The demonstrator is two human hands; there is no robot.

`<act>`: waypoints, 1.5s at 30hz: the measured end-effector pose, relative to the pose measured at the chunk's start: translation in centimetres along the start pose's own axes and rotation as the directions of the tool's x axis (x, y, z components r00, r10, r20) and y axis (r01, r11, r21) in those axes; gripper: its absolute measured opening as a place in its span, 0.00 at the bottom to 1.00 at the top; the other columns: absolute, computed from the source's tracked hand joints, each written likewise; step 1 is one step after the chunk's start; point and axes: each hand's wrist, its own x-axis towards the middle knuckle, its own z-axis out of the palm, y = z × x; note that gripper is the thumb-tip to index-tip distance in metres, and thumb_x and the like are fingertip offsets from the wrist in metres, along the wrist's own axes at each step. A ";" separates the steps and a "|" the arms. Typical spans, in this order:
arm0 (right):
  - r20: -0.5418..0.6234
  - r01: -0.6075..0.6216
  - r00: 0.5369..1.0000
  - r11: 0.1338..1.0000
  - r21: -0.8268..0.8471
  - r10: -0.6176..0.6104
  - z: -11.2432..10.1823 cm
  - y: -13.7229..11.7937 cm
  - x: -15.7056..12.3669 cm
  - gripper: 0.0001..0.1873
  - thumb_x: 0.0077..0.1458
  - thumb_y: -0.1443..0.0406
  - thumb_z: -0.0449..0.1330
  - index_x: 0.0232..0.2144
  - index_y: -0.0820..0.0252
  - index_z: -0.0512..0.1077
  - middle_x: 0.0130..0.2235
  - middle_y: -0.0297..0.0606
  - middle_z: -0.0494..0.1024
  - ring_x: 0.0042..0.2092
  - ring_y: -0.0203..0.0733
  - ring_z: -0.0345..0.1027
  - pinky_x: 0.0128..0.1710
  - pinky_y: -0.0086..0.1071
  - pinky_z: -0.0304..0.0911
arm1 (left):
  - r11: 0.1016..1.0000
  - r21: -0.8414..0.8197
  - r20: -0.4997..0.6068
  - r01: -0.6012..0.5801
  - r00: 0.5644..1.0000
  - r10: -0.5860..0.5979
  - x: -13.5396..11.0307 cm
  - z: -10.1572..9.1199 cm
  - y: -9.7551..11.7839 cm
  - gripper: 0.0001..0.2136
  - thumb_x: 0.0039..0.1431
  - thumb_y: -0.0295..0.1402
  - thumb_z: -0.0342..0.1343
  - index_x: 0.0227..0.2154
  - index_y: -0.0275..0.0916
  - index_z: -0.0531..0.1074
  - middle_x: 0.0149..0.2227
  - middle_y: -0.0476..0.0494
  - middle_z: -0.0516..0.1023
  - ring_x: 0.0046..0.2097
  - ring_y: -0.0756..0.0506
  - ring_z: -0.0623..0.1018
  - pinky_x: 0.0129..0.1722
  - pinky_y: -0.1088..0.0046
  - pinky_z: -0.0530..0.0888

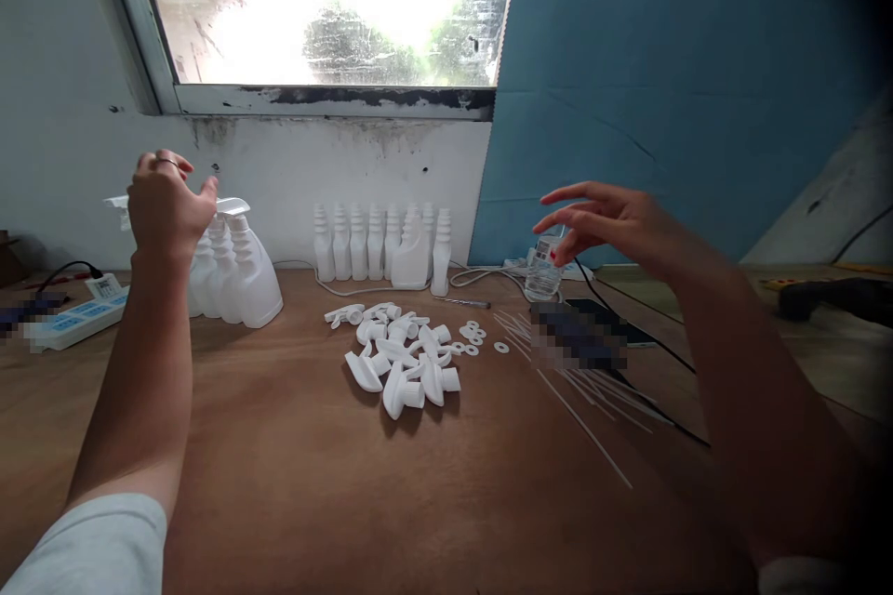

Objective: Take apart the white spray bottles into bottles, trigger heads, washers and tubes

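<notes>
My left hand is raised in front of a group of white spray bottles at the left. Its fingers are loosely curled with the thumb apart, and nothing shows in them. White trigger tops stick out on both sides of that hand, which hides part of the group. On the right, my right hand hovers with fingers spread and empty, near a clear plastic cup. Between the hands lies a pile of white trigger spray heads. Small white washers and thin white tubes lie to its right.
Several white bottles without tops stand along the wall. A pen-like tool lies before them. The power strip is at far left. Dark phone-like devices and cables lie at right, partly blurred, on the brown table.
</notes>
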 end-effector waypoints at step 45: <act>0.178 0.740 0.638 0.661 0.128 -0.749 17.1 1.8 -10.0 0.09 0.60 0.74 0.55 0.42 0.64 0.72 0.37 0.42 0.76 0.39 0.36 0.69 0.40 0.31 0.65 | 0.396 -0.889 0.457 0.229 0.442 0.772 -25.2 -0.7 9.8 0.14 0.56 0.31 0.58 0.46 0.34 0.71 0.36 0.43 0.76 0.34 0.49 0.73 0.35 0.77 0.70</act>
